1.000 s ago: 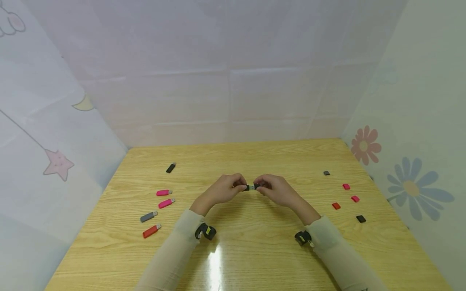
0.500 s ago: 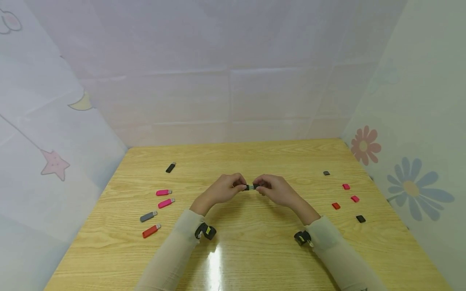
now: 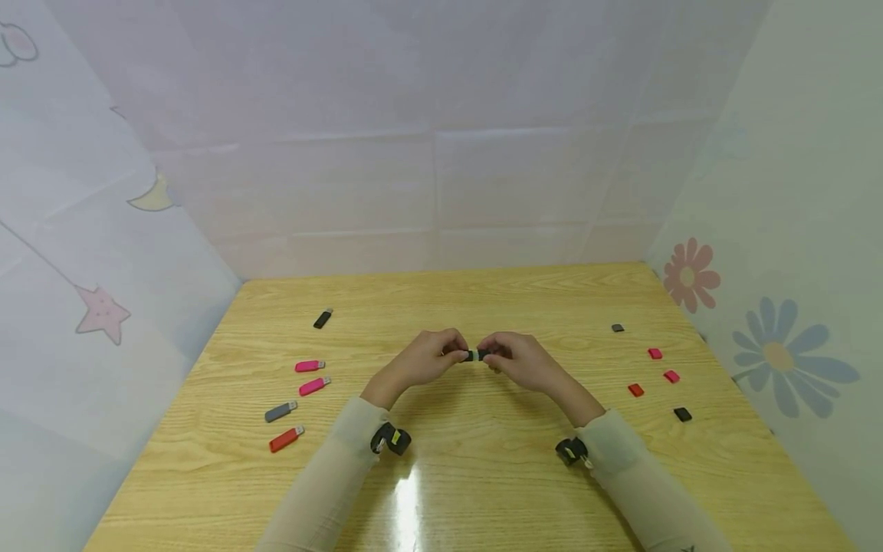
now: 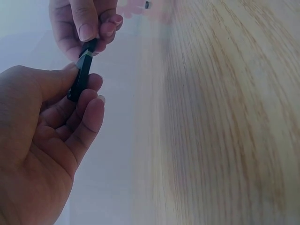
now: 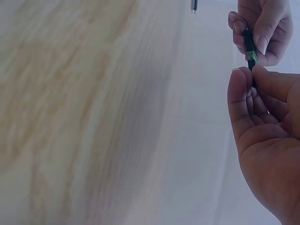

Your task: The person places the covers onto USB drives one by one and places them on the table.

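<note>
Over the middle of the table, my left hand pinches a black USB stick between thumb and fingers. From the other side my right hand pinches a small black cap. Stick and cap are lined up end to end, and the cap is partly over the plug. A narrow pale green strip shows between them in both wrist views. Fingertips hide most of the cap. Both hands are held above the wood surface.
On the left lie uncapped USB sticks: black, two pink, grey and red. Loose caps lie right: grey, two pink, red and black. Walls enclose the wooden table.
My right hand has shifted slightly left, and the cap has slid closer to the stick. Less of the plug shows between them than before. The left hand has barely moved.
</note>
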`<control>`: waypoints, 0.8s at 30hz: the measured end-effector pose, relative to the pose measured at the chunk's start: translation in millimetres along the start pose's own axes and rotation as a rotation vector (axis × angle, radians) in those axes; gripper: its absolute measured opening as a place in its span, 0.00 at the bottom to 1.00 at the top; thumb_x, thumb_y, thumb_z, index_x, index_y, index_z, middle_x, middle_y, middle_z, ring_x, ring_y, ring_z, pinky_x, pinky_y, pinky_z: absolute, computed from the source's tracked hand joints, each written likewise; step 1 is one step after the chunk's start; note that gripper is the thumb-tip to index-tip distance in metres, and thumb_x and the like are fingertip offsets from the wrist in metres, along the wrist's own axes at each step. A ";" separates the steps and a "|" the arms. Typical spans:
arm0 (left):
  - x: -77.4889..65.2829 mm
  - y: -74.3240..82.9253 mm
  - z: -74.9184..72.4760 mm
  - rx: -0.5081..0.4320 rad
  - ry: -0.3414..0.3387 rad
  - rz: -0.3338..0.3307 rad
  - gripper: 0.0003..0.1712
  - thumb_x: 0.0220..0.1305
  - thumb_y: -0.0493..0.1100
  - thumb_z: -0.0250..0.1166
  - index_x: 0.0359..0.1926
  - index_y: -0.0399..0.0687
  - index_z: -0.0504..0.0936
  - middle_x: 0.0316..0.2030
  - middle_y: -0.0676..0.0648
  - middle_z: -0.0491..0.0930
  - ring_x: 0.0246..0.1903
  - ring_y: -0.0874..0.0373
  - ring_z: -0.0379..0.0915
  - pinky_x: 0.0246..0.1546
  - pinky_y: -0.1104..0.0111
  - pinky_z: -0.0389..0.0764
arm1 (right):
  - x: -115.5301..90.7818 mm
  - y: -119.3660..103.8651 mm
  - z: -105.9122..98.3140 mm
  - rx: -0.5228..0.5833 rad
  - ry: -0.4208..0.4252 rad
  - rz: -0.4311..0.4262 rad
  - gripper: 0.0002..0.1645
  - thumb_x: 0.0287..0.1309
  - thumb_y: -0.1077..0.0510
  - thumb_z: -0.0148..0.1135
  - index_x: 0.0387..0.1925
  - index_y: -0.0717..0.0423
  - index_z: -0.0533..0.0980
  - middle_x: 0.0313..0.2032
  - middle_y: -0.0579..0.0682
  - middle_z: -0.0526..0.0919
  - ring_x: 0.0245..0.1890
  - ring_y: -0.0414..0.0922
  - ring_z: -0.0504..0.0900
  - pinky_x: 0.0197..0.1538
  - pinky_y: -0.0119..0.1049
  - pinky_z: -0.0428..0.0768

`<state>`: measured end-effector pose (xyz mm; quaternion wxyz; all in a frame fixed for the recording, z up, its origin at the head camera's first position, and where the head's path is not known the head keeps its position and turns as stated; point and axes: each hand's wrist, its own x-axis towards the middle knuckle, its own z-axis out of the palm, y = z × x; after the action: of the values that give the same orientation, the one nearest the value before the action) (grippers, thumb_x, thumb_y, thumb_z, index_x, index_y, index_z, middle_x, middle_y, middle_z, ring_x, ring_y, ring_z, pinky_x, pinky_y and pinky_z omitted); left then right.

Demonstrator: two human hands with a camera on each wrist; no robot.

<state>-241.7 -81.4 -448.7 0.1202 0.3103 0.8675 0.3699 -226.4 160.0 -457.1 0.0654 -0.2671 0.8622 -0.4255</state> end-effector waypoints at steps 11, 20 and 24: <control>1.5 1.1 0.9 0.012 0.002 0.024 0.10 0.78 0.44 0.56 0.50 0.45 0.79 0.43 0.40 0.86 0.41 0.47 0.83 0.38 0.65 0.80 | 0.1 0.5 -0.1 -0.003 0.000 -0.010 0.11 0.71 0.62 0.60 0.52 0.58 0.79 0.38 0.59 0.86 0.33 0.54 0.85 0.35 0.36 0.81; 2.1 0.9 1.2 0.016 0.003 0.012 0.10 0.78 0.45 0.56 0.50 0.46 0.79 0.43 0.41 0.86 0.42 0.47 0.83 0.40 0.65 0.80 | -0.3 -2.6 -0.8 0.018 0.008 0.006 0.11 0.71 0.62 0.60 0.52 0.59 0.80 0.38 0.59 0.86 0.33 0.54 0.85 0.34 0.35 0.82; 2.1 0.9 1.2 0.017 0.001 0.013 0.10 0.78 0.45 0.56 0.50 0.45 0.79 0.43 0.41 0.86 0.42 0.48 0.83 0.40 0.64 0.80 | -0.7 -2.1 -0.7 0.025 0.008 -0.007 0.11 0.71 0.62 0.60 0.51 0.60 0.79 0.36 0.57 0.86 0.33 0.54 0.86 0.34 0.35 0.82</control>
<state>-242.4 -78.9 -448.8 0.1150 0.3167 0.8685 0.3635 -225.2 159.7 -455.2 0.0638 -0.2677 0.8561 -0.4375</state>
